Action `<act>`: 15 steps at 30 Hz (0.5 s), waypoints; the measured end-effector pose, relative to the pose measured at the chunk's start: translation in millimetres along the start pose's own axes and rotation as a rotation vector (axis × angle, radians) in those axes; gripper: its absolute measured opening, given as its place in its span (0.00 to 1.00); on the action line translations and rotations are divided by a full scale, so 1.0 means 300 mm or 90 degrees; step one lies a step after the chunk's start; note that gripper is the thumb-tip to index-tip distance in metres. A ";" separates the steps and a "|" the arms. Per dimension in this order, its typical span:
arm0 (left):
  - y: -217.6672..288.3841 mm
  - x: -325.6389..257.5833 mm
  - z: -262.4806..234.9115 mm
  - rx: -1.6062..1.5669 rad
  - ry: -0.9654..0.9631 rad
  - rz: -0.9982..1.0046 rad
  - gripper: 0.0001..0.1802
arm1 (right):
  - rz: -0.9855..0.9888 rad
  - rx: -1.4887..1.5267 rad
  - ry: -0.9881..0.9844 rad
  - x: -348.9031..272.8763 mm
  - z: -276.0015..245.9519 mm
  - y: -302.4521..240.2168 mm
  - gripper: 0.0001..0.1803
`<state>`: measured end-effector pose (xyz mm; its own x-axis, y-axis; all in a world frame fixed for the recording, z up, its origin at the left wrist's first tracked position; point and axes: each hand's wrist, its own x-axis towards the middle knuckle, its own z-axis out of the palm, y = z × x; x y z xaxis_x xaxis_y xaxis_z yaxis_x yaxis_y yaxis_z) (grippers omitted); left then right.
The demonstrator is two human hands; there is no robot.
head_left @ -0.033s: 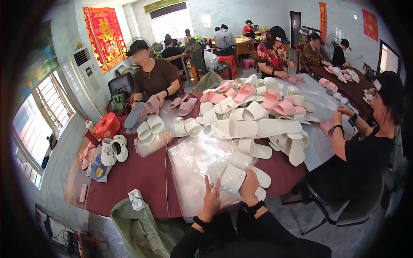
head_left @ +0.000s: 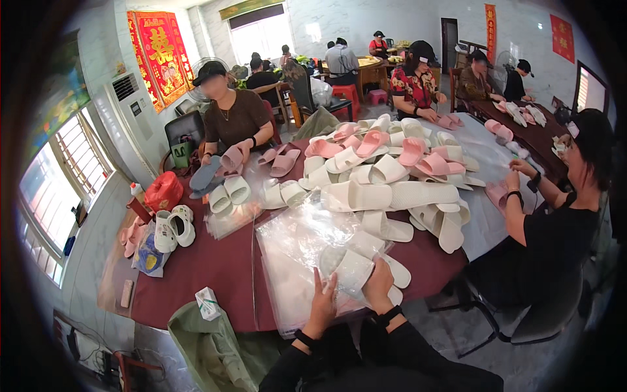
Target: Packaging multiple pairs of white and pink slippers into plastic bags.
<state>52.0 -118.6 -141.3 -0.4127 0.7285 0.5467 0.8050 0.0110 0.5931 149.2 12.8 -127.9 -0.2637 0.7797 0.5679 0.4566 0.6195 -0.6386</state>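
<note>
Left hand [head_left: 322, 306] lies flat, fingers spread, pinning the stack of clear plastic bags [head_left: 294, 261] to the dark red table [head_left: 196, 274]. Right hand [head_left: 379, 284] is clamped on a white slipper [head_left: 353, 269], at 2 o'clock of the left (bag mouth likely held steady for insertion).

small packing workshop: several people seated at a dark red counter [head_left: 196, 268] heaped with white and pink slippers [head_left: 385, 173], clear plastic bags [head_left: 294, 248] stacked at its near edge.
</note>
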 end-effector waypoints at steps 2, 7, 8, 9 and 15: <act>-0.011 -0.013 0.021 -0.046 -0.028 -0.011 0.33 | 0.080 -0.007 -0.008 -0.007 0.030 -0.004 0.12; 0.033 -0.004 0.056 -0.059 0.005 -0.045 0.32 | 0.081 0.062 -0.025 -0.013 0.063 0.017 0.12; 0.038 -0.004 0.060 0.034 0.073 0.011 0.31 | 0.095 0.054 -0.010 -0.011 0.071 0.012 0.12; 0.035 -0.011 0.066 0.035 0.083 0.002 0.31 | 0.108 0.047 0.005 -0.011 0.078 0.006 0.13; 0.000 -0.068 0.120 -0.180 0.019 -0.190 0.29 | 0.093 0.050 -0.020 -0.045 0.139 0.024 0.12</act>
<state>75.8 -108.8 -173.7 -0.6256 0.7019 0.3404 0.5008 0.0268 0.8652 120.5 10.4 -161.8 -0.2269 0.8635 0.4503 0.4249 0.5039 -0.7521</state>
